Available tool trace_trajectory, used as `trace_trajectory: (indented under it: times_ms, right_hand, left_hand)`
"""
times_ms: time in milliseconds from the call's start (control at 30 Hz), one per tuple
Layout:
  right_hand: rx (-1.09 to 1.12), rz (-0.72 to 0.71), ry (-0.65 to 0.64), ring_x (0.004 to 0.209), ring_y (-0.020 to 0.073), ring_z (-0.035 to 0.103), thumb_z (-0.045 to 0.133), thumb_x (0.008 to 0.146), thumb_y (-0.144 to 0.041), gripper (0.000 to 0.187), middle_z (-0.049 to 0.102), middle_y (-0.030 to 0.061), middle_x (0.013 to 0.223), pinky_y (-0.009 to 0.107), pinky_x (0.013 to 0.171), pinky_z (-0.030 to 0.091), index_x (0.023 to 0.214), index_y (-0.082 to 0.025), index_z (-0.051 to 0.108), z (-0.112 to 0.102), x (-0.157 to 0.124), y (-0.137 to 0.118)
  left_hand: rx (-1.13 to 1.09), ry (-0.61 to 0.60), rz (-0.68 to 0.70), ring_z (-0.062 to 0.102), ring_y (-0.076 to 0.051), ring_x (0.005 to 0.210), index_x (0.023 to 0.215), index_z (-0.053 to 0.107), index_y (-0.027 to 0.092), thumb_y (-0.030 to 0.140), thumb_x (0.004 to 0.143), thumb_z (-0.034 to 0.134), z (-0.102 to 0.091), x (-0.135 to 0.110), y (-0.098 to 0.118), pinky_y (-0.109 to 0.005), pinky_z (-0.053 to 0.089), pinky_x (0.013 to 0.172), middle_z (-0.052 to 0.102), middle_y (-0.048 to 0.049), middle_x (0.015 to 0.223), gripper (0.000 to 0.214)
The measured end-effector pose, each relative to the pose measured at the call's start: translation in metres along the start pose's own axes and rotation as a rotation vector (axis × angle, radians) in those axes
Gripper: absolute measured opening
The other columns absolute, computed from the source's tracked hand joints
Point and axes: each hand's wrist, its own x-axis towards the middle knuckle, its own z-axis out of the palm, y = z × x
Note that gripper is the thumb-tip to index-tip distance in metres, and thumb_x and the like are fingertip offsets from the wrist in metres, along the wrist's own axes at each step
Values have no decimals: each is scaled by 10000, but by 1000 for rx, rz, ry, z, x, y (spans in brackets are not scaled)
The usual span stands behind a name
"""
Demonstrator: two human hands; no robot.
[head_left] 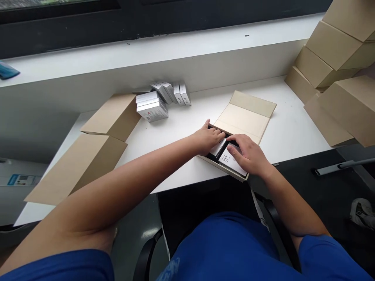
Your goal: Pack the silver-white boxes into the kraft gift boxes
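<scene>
A cream gift box (222, 169) with a black insert lies on the table near its front edge, its lid (242, 119) folded back. In its left compartment is a small white box (218, 148), partly hidden by my left hand (207, 139). The bent fingers of that hand rest on this box, and its thumb sticks out apart near the gift box's far left corner. A second white box (227, 159), printed with dark characters, lies flat in the right compartment. Over it is my right hand (248, 154), thumb and fingers apart, the thumb touching its top.
Several small silver-white boxes (152, 111) stand at the table's back. Two cream boxes (96, 164) lie along the left side. More cream boxes (331, 50) are stacked at the right. A white ledge (164, 54) runs behind the table. A chair armrest (148, 253) is below.
</scene>
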Motion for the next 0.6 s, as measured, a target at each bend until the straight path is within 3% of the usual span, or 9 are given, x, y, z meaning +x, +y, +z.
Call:
trace_trajectory:
  times_ms: [100, 200, 300, 367, 433, 500, 600]
  right_hand:
    - [30, -14, 29, 1238, 325, 678, 409, 1070, -755, 598, 757, 121, 1286, 524, 1041, 568, 1263, -256, 676, 2, -1, 3]
    - [141, -153, 128, 1247, 310, 686, 445, 1075, -727, 549, 756, 107, 1284, 526, 1067, 573, 1267, -268, 678, -2, -4, 7]
    - [171, -320, 311, 1358, 320, 648, 453, 1083, -699, 499, 749, 90, 1301, 592, 1235, 463, 1263, -295, 684, -18, -4, 18]
    - [159, -320, 496, 1399, 321, 628, 419, 1094, -688, 488, 739, 82, 1310, 615, 1290, 400, 1246, -310, 688, -32, 1, 34]
    - [185, -204, 660, 1395, 307, 633, 383, 1106, -667, 486, 729, 81, 1321, 600, 1291, 410, 1220, -305, 687, -45, 11, 60]
    - [204, 15, 676, 1396, 304, 633, 385, 1096, -670, 499, 729, 89, 1334, 591, 1292, 416, 1187, -283, 687, -51, 26, 94]
    - [98, 355, 389, 1485, 344, 572, 371, 1046, -746, 602, 698, 121, 1451, 641, 1323, 354, 1226, -262, 680, -47, 51, 145]
  left_hand:
    - [-48, -51, -152, 600, -423, 1379, 1458, 553, 126, 16, 724, 697, -3, -1, 1, -842, 188, 1269, 656, -235, 1454, 757]
    - [-117, -128, -248, 534, -472, 1456, 1556, 498, 90, 17, 686, 702, -6, -4, -2, -872, 198, 1252, 592, -291, 1537, 896]
    - [-173, -228, -270, 454, -469, 1549, 1637, 424, 101, -3, 624, 666, -4, -13, -7, -853, 187, 1276, 514, -297, 1633, 1046]
    - [-198, -273, -290, 417, -460, 1586, 1663, 391, 122, 26, 625, 657, 0, -26, -10, -863, 159, 1272, 477, -295, 1669, 1076]
    - [-257, -273, -304, 401, -455, 1600, 1664, 387, 145, 132, 678, 703, 5, -45, -12, -865, 128, 1270, 473, -285, 1678, 1036]
    - [-358, -247, -315, 435, -442, 1583, 1632, 431, 163, 330, 744, 766, 11, -68, -14, -822, 116, 1300, 505, -265, 1663, 964]
    - [-503, -199, -340, 530, -425, 1515, 1571, 504, 170, 678, 804, 737, 19, -104, -12, -733, 132, 1345, 579, -242, 1605, 950]
